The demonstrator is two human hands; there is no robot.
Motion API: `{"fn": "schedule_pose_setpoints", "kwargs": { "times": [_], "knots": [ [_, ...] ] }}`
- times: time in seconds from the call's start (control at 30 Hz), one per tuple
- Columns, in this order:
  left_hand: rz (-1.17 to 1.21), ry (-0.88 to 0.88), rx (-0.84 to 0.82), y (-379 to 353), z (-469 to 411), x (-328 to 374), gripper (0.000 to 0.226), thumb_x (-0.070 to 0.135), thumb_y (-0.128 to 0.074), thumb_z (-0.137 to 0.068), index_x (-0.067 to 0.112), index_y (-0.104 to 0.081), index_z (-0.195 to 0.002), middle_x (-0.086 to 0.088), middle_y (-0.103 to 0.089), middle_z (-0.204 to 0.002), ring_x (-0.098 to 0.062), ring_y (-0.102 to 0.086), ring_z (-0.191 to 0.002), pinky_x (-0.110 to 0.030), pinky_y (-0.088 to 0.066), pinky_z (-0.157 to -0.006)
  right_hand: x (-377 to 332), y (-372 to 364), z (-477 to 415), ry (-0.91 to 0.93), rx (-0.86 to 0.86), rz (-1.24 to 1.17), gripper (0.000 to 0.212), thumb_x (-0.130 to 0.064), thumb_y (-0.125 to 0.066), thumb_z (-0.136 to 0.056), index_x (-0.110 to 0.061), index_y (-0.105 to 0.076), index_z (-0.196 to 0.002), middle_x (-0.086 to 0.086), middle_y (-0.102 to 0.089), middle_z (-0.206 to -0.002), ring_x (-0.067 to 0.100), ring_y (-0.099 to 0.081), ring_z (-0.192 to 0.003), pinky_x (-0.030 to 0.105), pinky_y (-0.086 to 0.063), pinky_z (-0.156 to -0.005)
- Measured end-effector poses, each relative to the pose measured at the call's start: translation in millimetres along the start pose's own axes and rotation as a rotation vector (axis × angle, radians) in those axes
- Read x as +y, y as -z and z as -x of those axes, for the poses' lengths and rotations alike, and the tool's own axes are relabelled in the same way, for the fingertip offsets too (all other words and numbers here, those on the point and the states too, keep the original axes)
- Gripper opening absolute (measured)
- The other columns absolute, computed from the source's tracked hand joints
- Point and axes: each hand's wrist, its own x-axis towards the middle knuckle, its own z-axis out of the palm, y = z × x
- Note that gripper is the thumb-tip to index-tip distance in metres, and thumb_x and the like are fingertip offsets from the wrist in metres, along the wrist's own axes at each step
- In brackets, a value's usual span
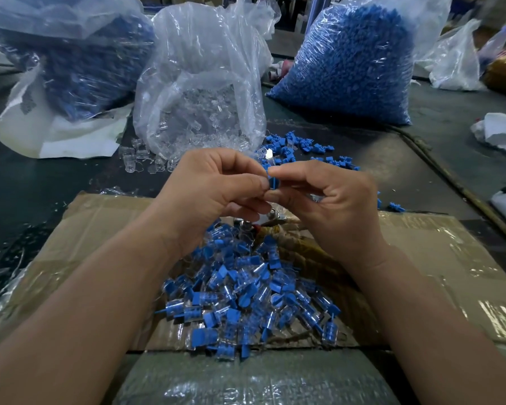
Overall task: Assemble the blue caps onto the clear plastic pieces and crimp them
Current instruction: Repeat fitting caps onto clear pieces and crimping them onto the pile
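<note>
Half the blue cap (273, 183) behind fingers (288, 171)

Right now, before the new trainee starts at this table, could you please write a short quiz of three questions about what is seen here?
1. Fill in the missing word: the open bag in the middle holds ___ plastic pieces.
2. True or false: the left hand and the right hand together have a blue cap in their grip.
3. Where does the pile of assembled pieces lie?
A) in the open bag
B) on the cardboard
C) in the right hand

Key: 1 clear; 2 true; 3 B.
</note>
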Motion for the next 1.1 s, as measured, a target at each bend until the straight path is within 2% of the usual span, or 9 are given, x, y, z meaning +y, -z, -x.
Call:
{"fn": "schedule_pose_setpoints", "kwargs": {
  "times": [0.23, 0.4, 0.5, 0.57, 0.63, 0.73, 0.83, 0.97, 1.1],
  "knots": [
    [-0.034, 0.035, -0.011, 1.0, -1.4, -1.9, 0.008, -0.002, -0.065, -0.069, 0.005, -0.061, -0.069, -0.007, -0.066, -0.056, -0.017, -0.065, -0.050, -0.021, -0.053, -0.047, 2.1, 0.5, 1.0, -0.025, -0.028, -0.017, 0.031, -0.008, -0.071, -0.073, -0.010, -0.062, -0.103, -0.005, -0.064, -0.091, 0.009, -0.066, -0.085, 0.024, -0.055, -0.076],
    [0.033, 0.057, -0.036, 3.7, -0.6, -2.0, 0.017, 0.012, -0.067, -0.051, 0.007, -0.063, -0.066, -0.010, -0.066, -0.057, -0.019, -0.065, -0.050, -0.019, -0.051, -0.044, 0.2, 1.4, 0.7, -0.045, -0.048, -0.043, 0.026, -0.006, -0.072, -0.073, -0.005, -0.067, -0.099, 0.000, -0.067, -0.090, 0.010, -0.067, -0.083, 0.027, -0.056, -0.075],
    [0.020, 0.044, -0.055, 5.1, -1.3, -1.8, 0.017, 0.013, -0.067, -0.053, 0.005, -0.062, -0.068, -0.009, -0.066, -0.057, -0.018, -0.066, -0.051, -0.019, -0.051, -0.045, -1.4, 2.3, 0.0, -0.046, -0.069, -0.035, 0.027, -0.008, -0.072, -0.073, -0.003, -0.068, -0.099, 0.001, -0.068, -0.091, 0.010, -0.067, -0.083, 0.027, -0.056, -0.075],
    [-0.004, 0.024, -0.051, 4.0, -1.4, -2.2, 0.017, 0.013, -0.066, -0.055, 0.004, -0.062, -0.069, -0.008, -0.066, -0.057, -0.017, -0.065, -0.050, -0.019, -0.050, -0.045, -3.2, 2.9, -0.6, -0.046, -0.092, -0.027, 0.028, -0.011, -0.072, -0.073, -0.008, -0.066, -0.100, -0.001, -0.068, -0.090, 0.010, -0.067, -0.082, 0.026, -0.056, -0.075],
    [-0.019, 0.003, -0.035, 2.3, -1.4, -3.3, 0.016, 0.013, -0.066, -0.057, 0.004, -0.061, -0.070, -0.007, -0.065, -0.056, -0.015, -0.064, -0.050, -0.019, -0.051, -0.046, -4.7, 5.6, -2.5, -0.103, -0.125, -0.023, 0.029, -0.022, -0.073, -0.072, -0.017, -0.064, -0.099, -0.009, -0.067, -0.085, 0.007, -0.066, -0.079, 0.020, -0.054, -0.073],
    [-0.013, -0.020, 0.011, 3.8, -2.9, -4.4, 0.006, 0.008, -0.065, -0.067, 0.005, -0.060, -0.071, -0.005, -0.066, -0.057, -0.013, -0.063, -0.051, -0.020, -0.051, -0.048, -3.1, 17.3, -6.8, -0.341, -0.153, -0.006, 0.031, -0.052, -0.067, -0.063, -0.035, -0.063, -0.089, -0.022, -0.063, -0.080, -0.002, -0.064, -0.078, 0.012, -0.051, -0.072],
    [0.015, -0.046, 0.059, 7.8, -4.0, -3.4, 0.007, 0.008, -0.064, -0.067, 0.005, -0.059, -0.071, -0.004, -0.066, -0.058, -0.013, -0.063, -0.052, -0.019, -0.050, -0.048, 3.4, 38.4, -9.9, -0.570, -0.358, 0.078, 0.045, -0.065, -0.060, -0.045, -0.040, -0.061, -0.081, -0.021, -0.064, -0.082, -0.006, -0.062, -0.079, 0.012, -0.050, -0.070],
    [0.046, -0.066, 0.093, 8.7, -4.0, -3.1, 0.008, 0.008, -0.064, -0.066, 0.006, -0.059, -0.071, -0.004, -0.067, -0.058, -0.013, -0.063, -0.051, -0.019, -0.050, -0.047, 2.4, 51.6, -6.6, -0.756, -0.834, 0.237, 0.076, -0.071, -0.060, -0.031, -0.045, -0.053, -0.102, -0.028, -0.052, -0.097, -0.006, -0.050, -0.091, 0.015, -0.036, -0.072],
    [0.047, -0.064, 0.097, 10.1, -4.9, -3.1, 0.011, 0.012, -0.064, -0.063, 0.006, -0.060, -0.071, -0.005, -0.067, -0.059, -0.014, -0.063, -0.052, -0.019, -0.050, -0.047, -1.6, 46.2, -6.1, -0.754, -0.878, 0.311, 0.094, -0.065, -0.064, -0.035, -0.042, -0.047, -0.125, -0.027, -0.044, -0.105, 0.001, -0.044, -0.102, 0.020, -0.034, -0.078]
  ]
}}
